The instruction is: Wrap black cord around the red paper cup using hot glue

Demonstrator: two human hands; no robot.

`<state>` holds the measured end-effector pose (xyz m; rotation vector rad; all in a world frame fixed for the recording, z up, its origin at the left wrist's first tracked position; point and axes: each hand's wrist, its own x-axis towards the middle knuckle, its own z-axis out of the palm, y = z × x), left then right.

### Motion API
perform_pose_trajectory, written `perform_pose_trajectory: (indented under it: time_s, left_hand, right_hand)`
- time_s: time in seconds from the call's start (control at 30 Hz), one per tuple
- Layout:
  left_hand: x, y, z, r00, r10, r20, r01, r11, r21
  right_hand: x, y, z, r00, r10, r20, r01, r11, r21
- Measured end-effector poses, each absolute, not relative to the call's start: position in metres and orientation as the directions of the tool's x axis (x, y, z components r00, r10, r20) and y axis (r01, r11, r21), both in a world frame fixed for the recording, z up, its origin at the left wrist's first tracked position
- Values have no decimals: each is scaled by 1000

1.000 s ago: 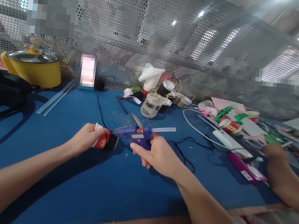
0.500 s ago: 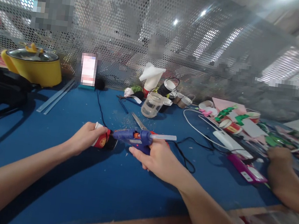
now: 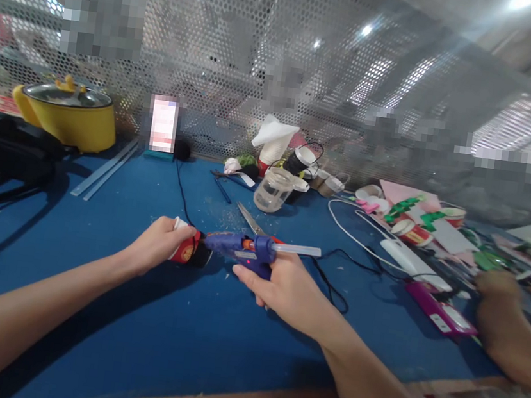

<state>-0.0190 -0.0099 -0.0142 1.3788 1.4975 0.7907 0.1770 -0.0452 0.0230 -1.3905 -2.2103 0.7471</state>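
Observation:
My left hand (image 3: 156, 242) is closed on a small red paper cup (image 3: 184, 251) with a white rim and a dark band of cord at its far end. The cup lies tipped on its side, its base toward the right. In my right hand (image 3: 284, 282) is a blue hot glue gun (image 3: 251, 253), its small red light lit and a clear glue stick (image 3: 296, 250) poking out the back. The gun's nozzle meets the cup's dark part; whether they touch I cannot tell. Scissors (image 3: 251, 218) lie behind the gun, their handles partly covered.
A clear plastic jar (image 3: 272, 190) stands behind the scissors, with small cups beyond. To the right are a white power strip (image 3: 415, 266), a purple box (image 3: 440, 309), cords and craft scraps; a co-worker's hand (image 3: 498, 292) reaches there. A yellow pot (image 3: 74, 120), clear sticks and a phone (image 3: 163, 125) stand left.
The whole view has shifted slightly, so things sit a little further right. Both hands keep their holds, and the glue gun stays at the cup.

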Motion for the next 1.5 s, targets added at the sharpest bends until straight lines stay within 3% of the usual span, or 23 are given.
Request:
perform_pose_trajectory:
  time_s: [0.13, 0.7, 1.0, 1.5]
  left_hand:
    - [-19, -10, -14, 56, 977, -204, 374, 168, 912]
    - [-21, -9, -19, 51, 976, -210, 348, 179, 920]
    - [-19, -8, -18, 23, 973, -229, 309, 211, 927]
    - [-18, -9, -17, 17, 972, -234, 307, 217, 927]
  right_hand:
    - [176, -46, 23, -400, 916, 45, 675, 327, -661]
    - [178, -52, 20, -407, 913, 20, 788, 362, -498]
    - [177, -54, 17, -471, 872, 135, 786, 485, -383]
    - [177, -55, 15, -496, 853, 161, 784, 520, -341]
